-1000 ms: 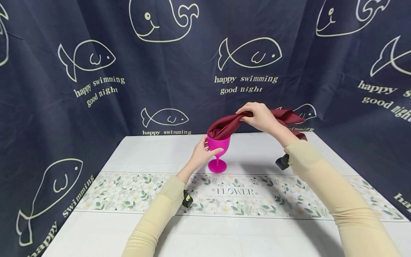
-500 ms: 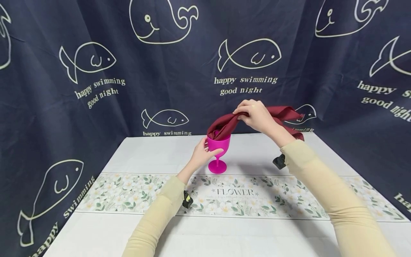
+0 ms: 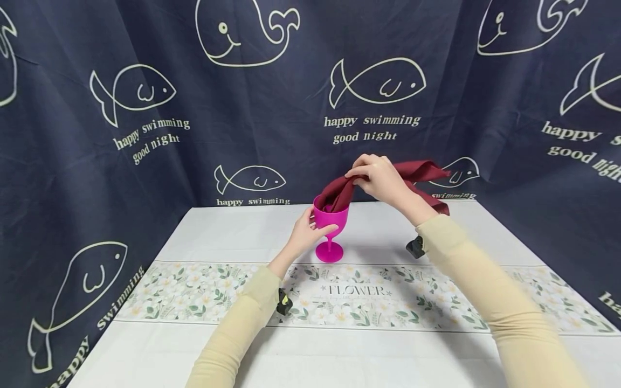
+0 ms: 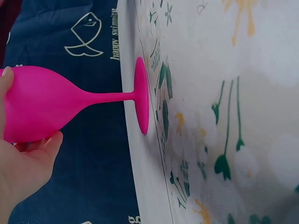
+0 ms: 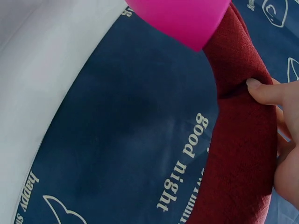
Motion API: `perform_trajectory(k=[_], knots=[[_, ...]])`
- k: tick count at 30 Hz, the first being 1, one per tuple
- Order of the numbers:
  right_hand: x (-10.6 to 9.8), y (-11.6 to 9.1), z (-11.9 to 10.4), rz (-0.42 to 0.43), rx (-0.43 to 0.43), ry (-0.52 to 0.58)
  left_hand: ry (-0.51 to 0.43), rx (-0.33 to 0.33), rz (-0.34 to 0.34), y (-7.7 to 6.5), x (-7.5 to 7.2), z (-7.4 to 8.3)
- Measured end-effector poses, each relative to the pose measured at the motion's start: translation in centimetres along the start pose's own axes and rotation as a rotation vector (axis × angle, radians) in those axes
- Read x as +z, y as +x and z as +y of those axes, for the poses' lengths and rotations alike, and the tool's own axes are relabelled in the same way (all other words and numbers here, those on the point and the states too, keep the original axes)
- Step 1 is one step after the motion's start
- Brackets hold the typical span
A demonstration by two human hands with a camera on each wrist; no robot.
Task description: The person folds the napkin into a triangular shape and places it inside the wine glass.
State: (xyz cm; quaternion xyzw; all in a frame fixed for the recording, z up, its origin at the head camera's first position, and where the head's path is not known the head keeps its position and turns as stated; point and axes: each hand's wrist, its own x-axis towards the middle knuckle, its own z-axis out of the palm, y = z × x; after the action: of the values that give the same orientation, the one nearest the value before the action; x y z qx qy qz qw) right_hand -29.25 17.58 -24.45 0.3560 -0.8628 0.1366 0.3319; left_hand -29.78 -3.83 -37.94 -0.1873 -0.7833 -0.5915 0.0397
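A bright pink goblet (image 3: 331,220) stands upright on its round foot on the table. My left hand (image 3: 304,233) grips its bowl from the left, with the thumb across the front. In the left wrist view, the goblet's bowl (image 4: 46,102) lies between thumb and fingers, its stem and foot uncovered. One end of a dark red cloth napkin (image 3: 342,189) is tucked into the goblet's mouth. Above and right of the rim, my right hand (image 3: 380,180) pinches the napkin. The right wrist view shows the thumb pressing a crease into the cloth (image 5: 243,140), whose loose tail trails rightward behind the wrist.
The white table (image 3: 233,231) carries a floral printed band (image 3: 194,291) marked FLOWER across its middle. Behind and on both sides hangs a navy curtain (image 3: 262,118) with fish drawings. Each wrist wears a small black camera (image 3: 283,302).
My right hand rises slightly, then comes down and left toward the goblet, bringing the napkin with it. The cloth at the rim now bends more steeply into the bowl. My left hand stays put.
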Motion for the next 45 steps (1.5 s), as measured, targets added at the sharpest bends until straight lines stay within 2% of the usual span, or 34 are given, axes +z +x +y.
perform_trajectory(k=[6,16,28,36,40,45], knots=[[1.5,-0.4,-0.2,0.022,-0.056,-0.025,-0.007,0.014,0.001,0.1,0.0,-0.1],[2.9,-1.0,-0.7,-0.056,0.104,0.038,0.008,0.022,0.008,0.2,0.1,-0.1],[2.7,-2.2,-0.6,-0.065,0.125,0.071,0.018,0.032,0.014,0.2,0.1,-0.3],[2.8,-3.8,0.3,-0.105,0.236,0.023,0.004,0.019,0.009,0.2,0.1,-0.3],[2.8,-4.4,0.7,-0.073,0.27,-0.001,-0.003,0.007,0.009,0.2,0.1,-0.2],[3.0,-4.7,1.0,-0.012,0.253,-0.021,-0.004,0.01,0.015,0.3,0.2,-0.3]])
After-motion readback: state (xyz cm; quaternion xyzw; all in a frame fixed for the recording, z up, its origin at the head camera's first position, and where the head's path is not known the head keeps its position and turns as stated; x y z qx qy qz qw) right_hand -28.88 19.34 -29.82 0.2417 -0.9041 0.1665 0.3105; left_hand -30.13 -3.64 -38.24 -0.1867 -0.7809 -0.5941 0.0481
